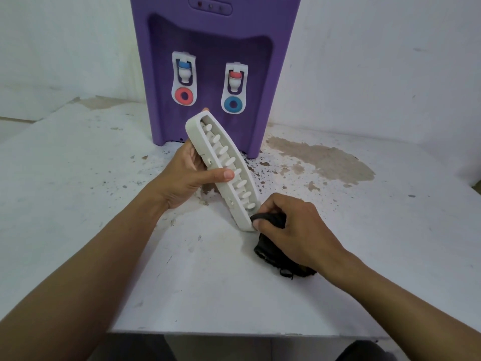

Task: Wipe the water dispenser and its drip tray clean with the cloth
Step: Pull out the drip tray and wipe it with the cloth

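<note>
A purple water dispenser (pixel 210 43) with two white taps stands at the back of the table. Its white slotted drip tray (pixel 208 149) is off the machine, tilted on edge just in front of it. My left hand (pixel 184 178) grips the tray's middle, thumb across the front rim. My right hand (pixel 294 227) is closed on a black cloth (pixel 273 259) and presses it against the tray's lower end, near the table surface. Part of the cloth hangs under my right palm onto the table.
The white table (pixel 208 295) has worn, chipped paint and a large brown bare patch (pixel 322 157) to the right of the dispenser. White walls close off the back. The table's front edge runs close to my body.
</note>
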